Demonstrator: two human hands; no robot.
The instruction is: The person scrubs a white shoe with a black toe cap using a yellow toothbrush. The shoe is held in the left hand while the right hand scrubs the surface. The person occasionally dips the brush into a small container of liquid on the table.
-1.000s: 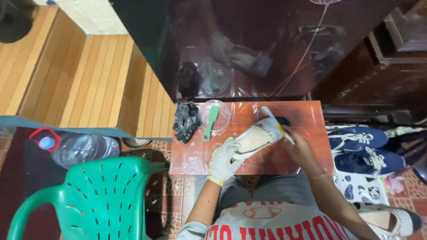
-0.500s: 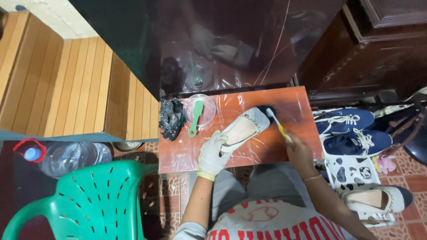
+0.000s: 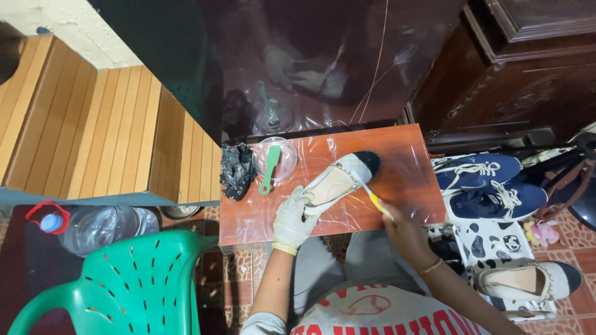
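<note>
As the gloved left hand clamps the heel of the cream flat shoe, fingers curled: light, soft-sided, probably bending easily; right hand pinching a toothbrush.

Even, fairly bright indoor light is falling from above, leaving only soft shadows. Glare is streaking the clear plastic over the tabletop, and the dark glossy cabinet behind the tabletop is mirroring things faintly. Focus is holding sharp at the tabletop; straight edges far from it are bowing slightly from wide-angle distortion.
</note>
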